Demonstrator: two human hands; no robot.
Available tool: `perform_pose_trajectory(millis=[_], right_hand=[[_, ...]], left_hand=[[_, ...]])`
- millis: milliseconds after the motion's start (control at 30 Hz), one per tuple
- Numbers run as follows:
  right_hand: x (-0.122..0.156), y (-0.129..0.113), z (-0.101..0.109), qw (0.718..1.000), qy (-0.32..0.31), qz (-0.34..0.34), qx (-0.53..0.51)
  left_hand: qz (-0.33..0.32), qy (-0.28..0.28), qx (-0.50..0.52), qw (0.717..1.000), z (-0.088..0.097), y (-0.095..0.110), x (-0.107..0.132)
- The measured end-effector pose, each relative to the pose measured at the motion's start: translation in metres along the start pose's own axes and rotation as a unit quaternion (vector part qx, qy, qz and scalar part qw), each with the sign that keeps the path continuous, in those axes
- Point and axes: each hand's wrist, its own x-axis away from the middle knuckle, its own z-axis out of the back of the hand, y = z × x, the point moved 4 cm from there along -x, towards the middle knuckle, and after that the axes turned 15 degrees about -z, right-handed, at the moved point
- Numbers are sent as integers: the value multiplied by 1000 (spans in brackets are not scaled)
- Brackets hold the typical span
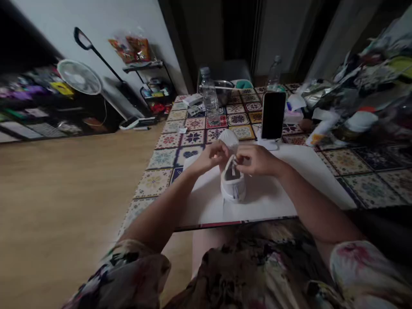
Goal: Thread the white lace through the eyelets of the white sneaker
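A white shoe (233,189) stands on a white sheet (206,201) in front of me, its heel towards me and its toe pointing away. My left hand (213,156) is at the left side of the shoe's opening, fingers curled into a pinch; what lies between them is too small to make out. From the right, my right hand (252,159) has thumb and fingers closed at the tongue and lace area, seemingly on a thin white lace. Both hands partly cover the lacing and the middle of the shoe.
Beyond the shoe, a phone (273,116) stands upright on a white stand. A clear bottle (210,98), a metal bowl (222,92) and a second bottle (274,73) are farther back. Cluttered bags and containers (357,124) fill the right side. A fan (79,77) stands at left.
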Motion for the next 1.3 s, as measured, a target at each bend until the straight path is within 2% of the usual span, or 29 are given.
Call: perform_pose_trajectory(millis=[100, 167, 233, 300, 367, 433, 500, 600, 667, 767, 900, 1033, 1200, 1300], right_hand=[[-5, 2, -3, 998, -37, 6, -49], [-5, 0, -1, 986, -66, 9, -153], [-2, -4, 6, 948, -76, 9, -308], [1, -6, 15, 895, -40, -3, -444], [2, -4, 19, 867, -3, -25, -497], [-2, -1, 16, 879, -2, -53, -473], [-8, 4, 9, 908, -17, -86, -410], [-14, 12, -3, 937, -69, -125, -318], [-14, 12, -8, 947, -114, -114, -277], [-11, 11, -10, 954, -147, -82, -248], [-11, 13, -11, 954, -172, -85, -232], [-12, 14, -13, 960, -163, -83, -213], [-14, 15, -16, 962, -148, -72, -218], [-14, 14, -15, 959, -152, -64, -228]], left_hand=[[-7, -31, -32, 999, 1, 6, -1], [-9, -34, -40, 999, 2, 8, -1], [-14, -27, -35, 999, 2, 8, -1], [-20, -29, -24, 999, 0, 8, -2], [-17, -34, -2, 999, -2, 7, -2], [-8, -36, 27, 999, -5, 5, -2], [-3, -31, 54, 998, -7, 4, -1], [-6, -19, 83, 996, -10, 2, -1], [-11, -10, 109, 994, -12, 2, -2], [-17, -1, 149, 989, -15, 3, -3], [-18, -1, 145, 989, -17, 4, -3], [-20, 0, 142, 990, -15, 4, -3], [-23, -32, 126, 991, -12, 5, -1], [-24, -13, 162, 986, -12, 2, 0]])
